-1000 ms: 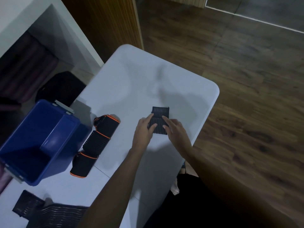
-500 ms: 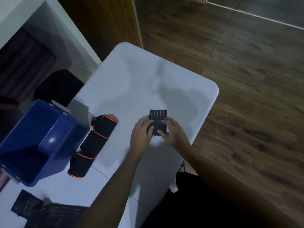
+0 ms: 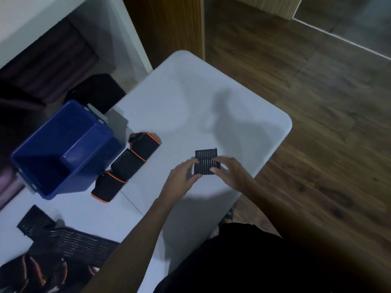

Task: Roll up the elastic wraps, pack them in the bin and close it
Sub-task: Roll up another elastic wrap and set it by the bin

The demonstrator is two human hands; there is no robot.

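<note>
A black ribbed elastic wrap point(image 3: 206, 162) lies on the white table point(image 3: 190, 106), partly rolled, with its flat end pointing away from me. My left hand point(image 3: 183, 178) grips the roll's left side and my right hand point(image 3: 231, 172) grips its right side. A black wrap with orange trim point(image 3: 127, 166) lies stretched out beside the open blue bin point(image 3: 61, 149), which looks empty. More black wraps point(image 3: 53, 250) are heaped at the near left of the table.
The table's rounded right edge drops to a wooden floor point(image 3: 317, 102). A white shelf unit point(image 3: 118, 28) with dark folded cloth stands at the far left. A dark bag point(image 3: 95, 89) sits behind the bin. My dark-clothed lap fills the bottom right.
Both hands have closed around the small black wrap and rolled it further, so less of its flat end shows. The view has shifted slightly.
</note>
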